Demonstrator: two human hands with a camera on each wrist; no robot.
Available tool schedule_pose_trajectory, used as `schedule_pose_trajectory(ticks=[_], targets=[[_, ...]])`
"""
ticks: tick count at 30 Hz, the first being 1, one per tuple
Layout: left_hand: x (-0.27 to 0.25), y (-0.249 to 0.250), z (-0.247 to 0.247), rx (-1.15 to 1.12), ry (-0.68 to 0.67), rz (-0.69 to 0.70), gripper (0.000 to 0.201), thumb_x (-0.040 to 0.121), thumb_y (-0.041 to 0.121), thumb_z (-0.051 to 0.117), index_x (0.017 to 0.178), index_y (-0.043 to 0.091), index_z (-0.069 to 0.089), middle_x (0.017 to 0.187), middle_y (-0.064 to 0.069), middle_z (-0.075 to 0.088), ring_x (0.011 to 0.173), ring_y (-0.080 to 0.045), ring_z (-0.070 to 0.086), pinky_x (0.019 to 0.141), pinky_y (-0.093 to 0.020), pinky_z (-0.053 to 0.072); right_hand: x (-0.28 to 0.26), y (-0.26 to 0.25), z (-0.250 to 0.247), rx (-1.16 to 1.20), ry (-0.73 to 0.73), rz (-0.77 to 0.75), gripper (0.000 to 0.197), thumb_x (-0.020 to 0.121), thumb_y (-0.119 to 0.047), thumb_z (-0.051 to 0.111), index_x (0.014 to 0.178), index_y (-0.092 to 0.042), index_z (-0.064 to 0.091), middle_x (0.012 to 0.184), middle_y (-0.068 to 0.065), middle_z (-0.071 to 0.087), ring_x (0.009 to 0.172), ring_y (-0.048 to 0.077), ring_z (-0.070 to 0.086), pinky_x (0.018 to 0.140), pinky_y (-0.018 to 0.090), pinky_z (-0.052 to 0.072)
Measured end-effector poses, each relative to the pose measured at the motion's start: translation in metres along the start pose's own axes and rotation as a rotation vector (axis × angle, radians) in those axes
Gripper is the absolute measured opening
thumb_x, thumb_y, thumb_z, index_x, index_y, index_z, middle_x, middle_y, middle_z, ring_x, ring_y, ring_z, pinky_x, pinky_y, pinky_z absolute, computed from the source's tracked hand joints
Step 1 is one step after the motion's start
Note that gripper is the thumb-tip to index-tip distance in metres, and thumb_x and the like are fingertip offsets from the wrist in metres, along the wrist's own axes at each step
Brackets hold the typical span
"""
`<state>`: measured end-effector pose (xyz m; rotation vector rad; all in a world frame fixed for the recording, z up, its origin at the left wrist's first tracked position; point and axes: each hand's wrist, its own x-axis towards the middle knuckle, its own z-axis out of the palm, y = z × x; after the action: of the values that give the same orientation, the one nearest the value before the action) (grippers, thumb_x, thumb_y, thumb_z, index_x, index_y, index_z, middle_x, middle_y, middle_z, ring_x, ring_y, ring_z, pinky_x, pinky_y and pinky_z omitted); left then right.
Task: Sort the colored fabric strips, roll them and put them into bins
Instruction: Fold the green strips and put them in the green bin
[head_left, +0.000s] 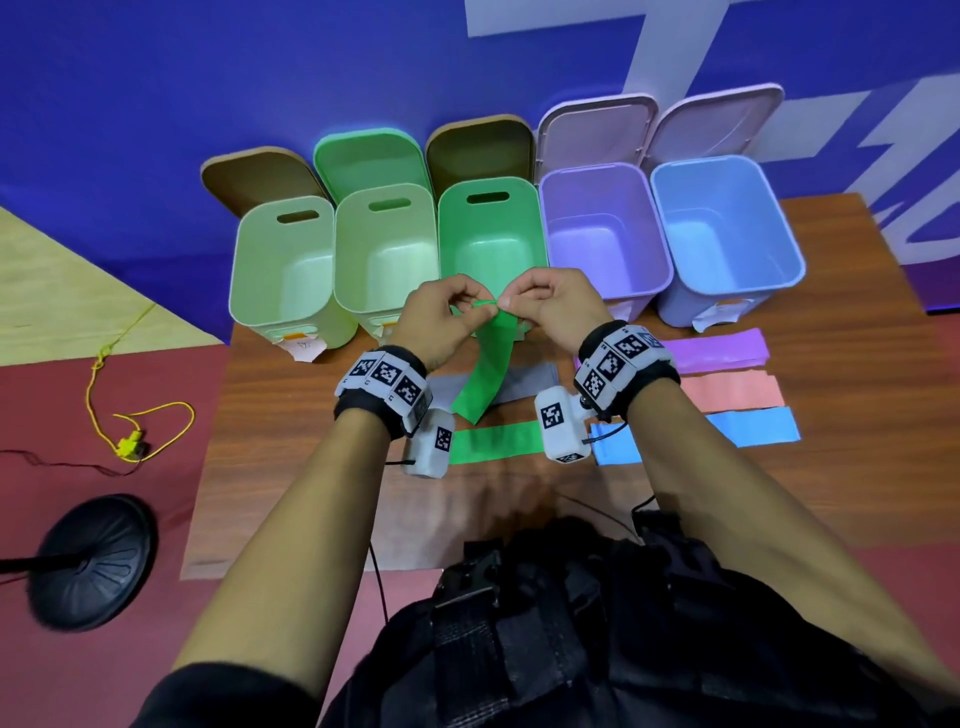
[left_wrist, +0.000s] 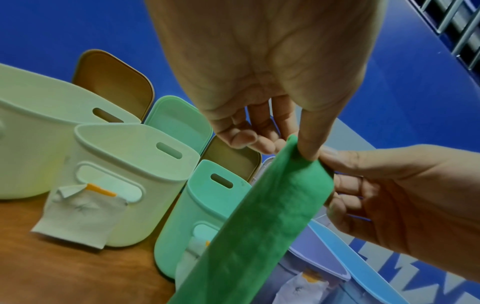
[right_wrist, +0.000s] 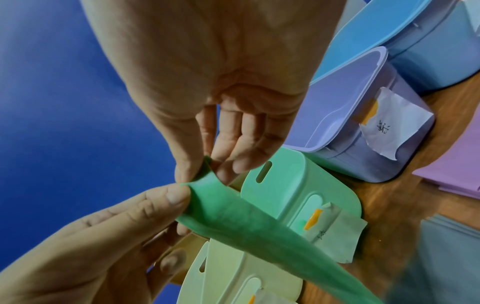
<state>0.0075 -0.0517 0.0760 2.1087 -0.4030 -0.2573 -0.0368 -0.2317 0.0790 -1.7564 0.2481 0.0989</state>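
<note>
My left hand and right hand pinched the top of a green strip, which hung down between them. Five open bins stood just behind. More strips lay beside my right wrist.

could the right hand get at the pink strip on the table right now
Probably not at once: the right hand is pinching the green strip with the left hand. The pink strip lies uncovered beside that wrist.
</note>
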Motion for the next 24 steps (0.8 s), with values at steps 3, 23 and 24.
schedule_pose_trajectory(ticks=[3,23,24], targets=[[-0.001,0.0,-0.002,-0.013,-0.003,0.006,0.01,0.086,0.017,0.075,0.084,0.023,0.067,0.073,0.013,0.062,0.069,-0.006,0.054,0.071,-0.019,0.045,-0.001,-0.002,0.003,0.009,-0.005,-0.002,0.005,0.085,-0.016,0.077,0.083,-0.016,0.073,0.075,0.004,0.071,0.07,0.012,0.066,0.076,0.029,0.055],[0.012,-0.029,-0.028,-0.065,-0.127,0.083,0.024,0.094,0.032,0.064,0.086,0.011,0.073,0.068,0.005,0.064,0.061,-0.004,0.052,0.063,-0.024,0.043,-0.007,-0.006,0.044,0.082,0.226,0.0,0.007,0.086,-0.005,0.073,0.09,-0.011,0.072,0.076,0.001,0.066,0.065,-0.001,0.061,0.064,0.014,0.048],[0.012,-0.029,-0.028,-0.075,-0.125,0.078,0.02,0.093,0.031,0.066,0.087,0.013,0.073,0.073,0.005,0.067,0.066,-0.005,0.055,0.067,-0.022,0.046,-0.007,-0.006,0.044,0.083,0.229,-0.003,0.006,0.087,-0.005,0.072,0.09,-0.011,0.072,0.075,0.001,0.067,0.064,-0.001,0.061,0.063,0.013,0.048]])
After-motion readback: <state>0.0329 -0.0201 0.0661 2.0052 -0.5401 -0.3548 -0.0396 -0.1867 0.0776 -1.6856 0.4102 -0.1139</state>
